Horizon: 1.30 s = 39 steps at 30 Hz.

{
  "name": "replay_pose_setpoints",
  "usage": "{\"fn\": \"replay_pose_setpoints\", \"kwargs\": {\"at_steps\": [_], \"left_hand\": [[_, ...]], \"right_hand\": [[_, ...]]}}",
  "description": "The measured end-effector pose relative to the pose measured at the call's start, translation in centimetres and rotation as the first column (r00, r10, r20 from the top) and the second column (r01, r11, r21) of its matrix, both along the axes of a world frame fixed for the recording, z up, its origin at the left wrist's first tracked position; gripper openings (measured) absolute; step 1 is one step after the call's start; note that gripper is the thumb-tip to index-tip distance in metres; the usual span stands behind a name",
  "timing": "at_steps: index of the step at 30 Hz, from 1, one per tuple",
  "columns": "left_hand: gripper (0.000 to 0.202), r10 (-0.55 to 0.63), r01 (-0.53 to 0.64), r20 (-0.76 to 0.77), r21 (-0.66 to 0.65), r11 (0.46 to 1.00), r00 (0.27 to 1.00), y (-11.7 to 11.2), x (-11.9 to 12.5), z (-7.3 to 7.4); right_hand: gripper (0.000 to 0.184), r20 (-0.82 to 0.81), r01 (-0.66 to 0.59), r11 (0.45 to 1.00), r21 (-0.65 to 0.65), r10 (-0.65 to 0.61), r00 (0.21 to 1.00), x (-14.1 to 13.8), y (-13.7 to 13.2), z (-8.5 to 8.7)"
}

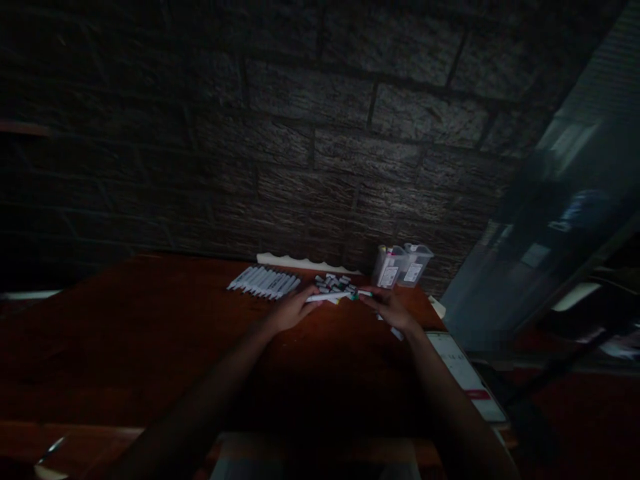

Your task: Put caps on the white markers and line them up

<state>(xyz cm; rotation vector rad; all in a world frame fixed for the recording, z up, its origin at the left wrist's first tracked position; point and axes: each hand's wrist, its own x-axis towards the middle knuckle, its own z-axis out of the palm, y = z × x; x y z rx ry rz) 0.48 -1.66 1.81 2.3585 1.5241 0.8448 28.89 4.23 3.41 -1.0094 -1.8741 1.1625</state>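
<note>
My left hand (293,309) and my right hand (389,308) reach out over a reddish-brown table (150,333). Between them they hold one white marker (334,296) level; the left fingers grip its left end and the right fingers pinch its greenish right end. Just behind it lies a loose heap of several markers and caps (334,283). A neat row of several white markers (265,283) lies to the left of the heap. The scene is dim.
Two clear plastic containers with labels (404,265) stand at the back right of the table. A white wavy-edged tray (300,262) lies against the dark stone wall. A white sheet (465,373) lies at the table's right edge. One more marker (396,332) lies under my right wrist.
</note>
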Motion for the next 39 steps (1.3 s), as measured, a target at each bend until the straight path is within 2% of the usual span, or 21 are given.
{"fn": "replay_pose_setpoints", "kwargs": {"at_steps": [4,8,13,16,20,26,36,39], "left_hand": [[0.030,-0.055,0.055,0.021,-0.002,0.999,0.998,-0.2,0.1,0.0],[0.030,-0.062,0.062,0.024,-0.001,0.998,0.998,-0.3,0.1,0.0],[0.028,-0.122,0.123,0.007,-0.028,0.992,0.992,-0.5,0.6,0.3],[0.029,-0.134,0.135,0.027,-0.028,0.990,0.991,-0.4,0.8,0.5],[0.032,-0.070,0.071,0.050,-0.004,0.997,0.996,-0.3,0.5,0.6],[0.033,-0.094,0.094,0.061,0.013,0.996,0.994,-0.2,0.2,0.4],[0.034,-0.097,0.096,0.052,0.026,0.995,0.994,-0.6,0.8,0.7],[0.032,-0.089,0.088,0.039,0.039,0.995,0.995,-0.6,0.7,0.7]], "right_hand": [[0.050,0.007,-0.060,0.997,-0.038,0.060,0.998,-0.4,-0.4,0.3],[0.047,0.004,-0.095,0.995,-0.016,0.095,0.995,-0.7,-0.6,0.3],[0.043,0.120,-0.165,0.986,0.000,0.164,0.979,-0.9,-0.8,0.3],[0.046,0.098,-0.114,0.993,-0.002,0.114,0.989,-0.8,-1.0,0.8],[0.052,0.041,0.001,0.999,-0.036,0.001,0.999,-0.5,-1.2,1.3],[0.051,0.050,-0.103,0.995,-0.013,0.103,0.993,-0.9,-1.0,0.6],[0.051,-0.005,-0.015,0.996,-0.093,0.015,1.000,-0.7,-1.4,0.8],[0.053,0.011,-0.051,0.994,-0.093,0.053,0.999,-0.6,-1.2,0.6]]}}
